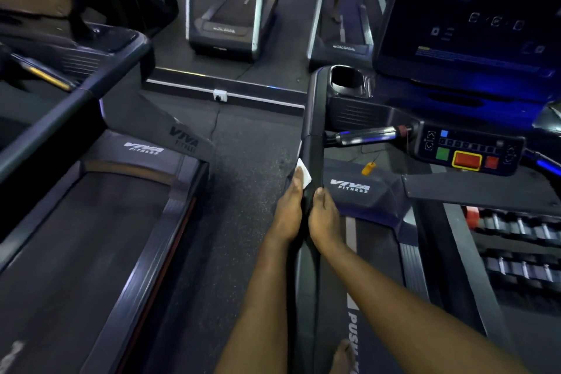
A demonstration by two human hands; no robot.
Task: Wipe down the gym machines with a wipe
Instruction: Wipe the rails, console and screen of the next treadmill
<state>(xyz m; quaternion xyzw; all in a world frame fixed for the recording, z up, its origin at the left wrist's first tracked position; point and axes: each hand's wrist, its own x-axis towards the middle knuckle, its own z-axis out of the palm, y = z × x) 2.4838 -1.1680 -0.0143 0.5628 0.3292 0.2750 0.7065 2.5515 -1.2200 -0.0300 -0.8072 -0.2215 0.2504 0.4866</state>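
Observation:
A black treadmill handrail (pixel 314 136) runs from the bottom centre up to the console. My left hand (pixel 288 215) lies along the rail's left side, its straight fingers pressing a small white wipe (pixel 304 172) against the rail. My right hand (pixel 324 218) grips the same rail from the right, thumb on top and fingers hidden behind it. The two hands sit side by side at mid rail.
The treadmill's control panel (pixel 473 152) with green and red buttons, a yellow safety clip (pixel 368 167) and a cup holder (pixel 346 79) lie ahead on the right. A second treadmill (pixel 91 222) stands left across a rubber floor aisle (pixel 243 191). Dumbbells (pixel 522 237) are racked far right.

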